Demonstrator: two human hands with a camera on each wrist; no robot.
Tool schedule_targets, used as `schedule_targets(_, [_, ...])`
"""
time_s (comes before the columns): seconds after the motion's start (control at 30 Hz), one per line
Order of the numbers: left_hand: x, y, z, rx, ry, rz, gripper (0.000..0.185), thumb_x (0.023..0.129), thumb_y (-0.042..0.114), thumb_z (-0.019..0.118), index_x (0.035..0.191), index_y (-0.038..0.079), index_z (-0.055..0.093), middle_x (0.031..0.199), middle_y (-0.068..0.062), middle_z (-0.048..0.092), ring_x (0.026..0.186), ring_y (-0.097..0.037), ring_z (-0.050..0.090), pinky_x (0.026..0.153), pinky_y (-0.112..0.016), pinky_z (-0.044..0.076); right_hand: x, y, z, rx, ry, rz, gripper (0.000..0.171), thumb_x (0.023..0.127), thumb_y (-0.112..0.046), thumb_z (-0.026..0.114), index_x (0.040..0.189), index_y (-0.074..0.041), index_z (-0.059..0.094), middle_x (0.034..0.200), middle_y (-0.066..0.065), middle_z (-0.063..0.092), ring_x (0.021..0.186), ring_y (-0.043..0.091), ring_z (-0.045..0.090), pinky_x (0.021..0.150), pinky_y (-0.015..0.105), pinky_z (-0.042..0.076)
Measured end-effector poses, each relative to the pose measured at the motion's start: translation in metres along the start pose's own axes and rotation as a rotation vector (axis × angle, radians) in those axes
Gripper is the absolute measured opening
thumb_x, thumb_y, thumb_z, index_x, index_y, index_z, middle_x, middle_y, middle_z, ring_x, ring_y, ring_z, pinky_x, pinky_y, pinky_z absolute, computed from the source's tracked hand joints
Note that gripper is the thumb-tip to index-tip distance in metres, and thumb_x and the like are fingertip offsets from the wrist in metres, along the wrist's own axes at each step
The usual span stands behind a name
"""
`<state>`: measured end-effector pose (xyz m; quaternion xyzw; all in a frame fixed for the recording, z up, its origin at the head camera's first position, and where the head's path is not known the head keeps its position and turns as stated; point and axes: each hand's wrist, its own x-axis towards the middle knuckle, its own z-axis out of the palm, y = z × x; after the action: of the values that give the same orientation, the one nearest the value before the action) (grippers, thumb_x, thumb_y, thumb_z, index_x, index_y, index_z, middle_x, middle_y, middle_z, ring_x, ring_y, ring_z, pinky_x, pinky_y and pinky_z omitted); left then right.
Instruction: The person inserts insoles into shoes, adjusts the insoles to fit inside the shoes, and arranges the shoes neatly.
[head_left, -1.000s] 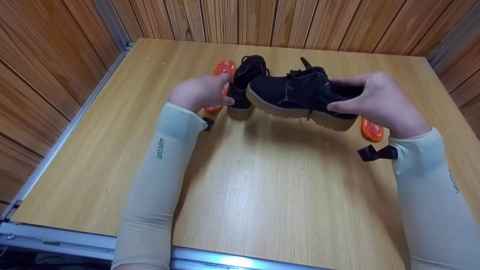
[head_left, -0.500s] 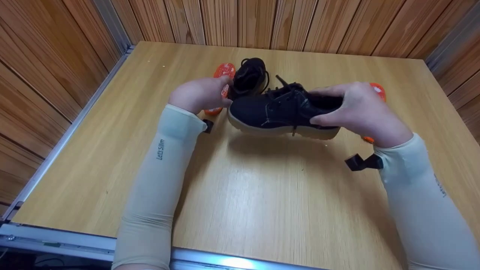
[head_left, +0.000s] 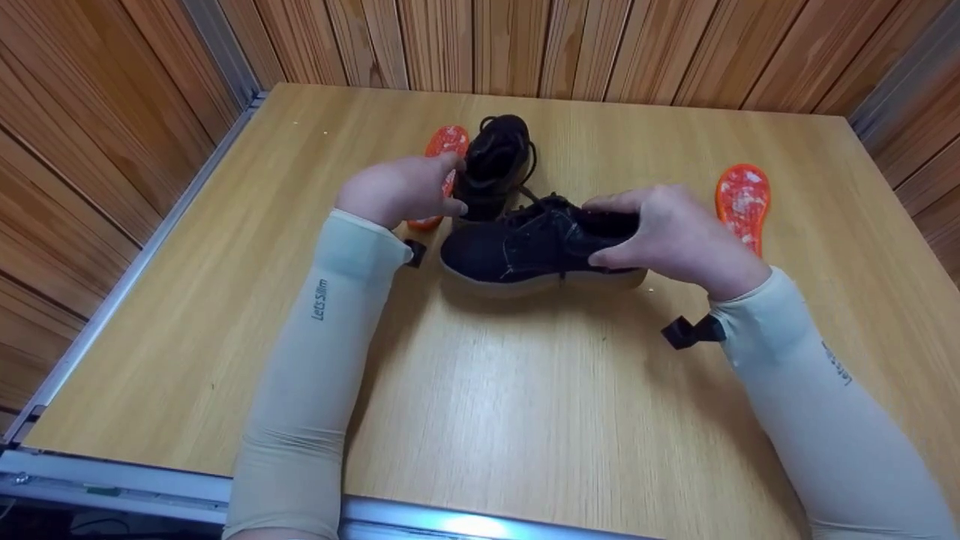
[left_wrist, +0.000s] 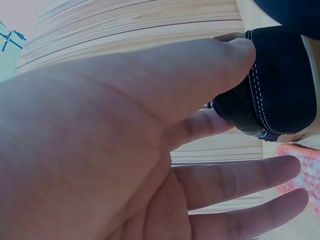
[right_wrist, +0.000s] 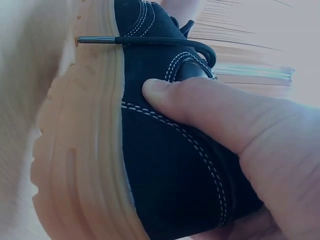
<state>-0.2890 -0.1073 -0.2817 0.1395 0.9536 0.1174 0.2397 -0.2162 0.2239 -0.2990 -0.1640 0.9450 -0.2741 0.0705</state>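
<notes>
Gripping the near black shoe [head_left: 525, 251] around its heel end, the right hand [head_left: 667, 236] has its thumb pressed on the side facing the person and its fingers curled over the collar on the far side; the right wrist view shows the thumb [right_wrist: 200, 107] lying across the dark upper just above the pale ribbed sole. This shoe lies crosswise at the middle of the tabletop [head_left: 525, 420], toe pointing to the person's left, its sole at or just above the wood; whether it touches cannot be told.

Just beyond this shoe's toe stands the second black shoe [head_left: 491, 161], pointing away from the person. The left hand [head_left: 401, 191] holds the heel of that second shoe, thumb on the heel counter and the other fingers [left_wrist: 240, 177] nearly straight beside it, as the left wrist view shows.

An orange insole [head_left: 442, 150] lies left of the second shoe, partly hidden by the left hand. Another orange insole [head_left: 741, 199] lies to the right of the near shoe, just beyond the right hand and apart from it.
</notes>
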Motion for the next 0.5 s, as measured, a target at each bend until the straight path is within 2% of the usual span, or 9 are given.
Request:
schedule_targets(0.3, [0.000, 0.001, 0.001, -0.004, -0.006, -0.006, 0.081, 0.110, 0.049, 0.063, 0.176, 0.030, 0.018, 0.179, -0.004, 0.037, 0.155, -0.031, 0.047, 0.128, -0.063, 0.038, 0.010, 0.005, 0.016, -0.029, 0.017, -0.011, 0.065, 0.084, -0.022, 0.095, 0.145, -0.019, 0.073, 0.146, 0.014, 0.072, 0.133, 0.034, 0.068, 0.115, 0.057, 0.054])
schedule_targets(0.5, [0.000, 0.003, 0.001, -0.018, 0.006, -0.003, 0.078, 0.109, 0.046, 0.066, 0.173, 0.030, 0.024, 0.174, -0.005, 0.045, 0.143, -0.030, 0.053, 0.125, -0.060, 0.042, 0.016, 0.010, 0.024, -0.066, 0.022, -0.033, 0.065, 0.084, -0.020, 0.095, 0.145, -0.016, 0.072, 0.146, 0.014, 0.072, 0.133, 0.035, 0.069, 0.115, 0.057, 0.054])
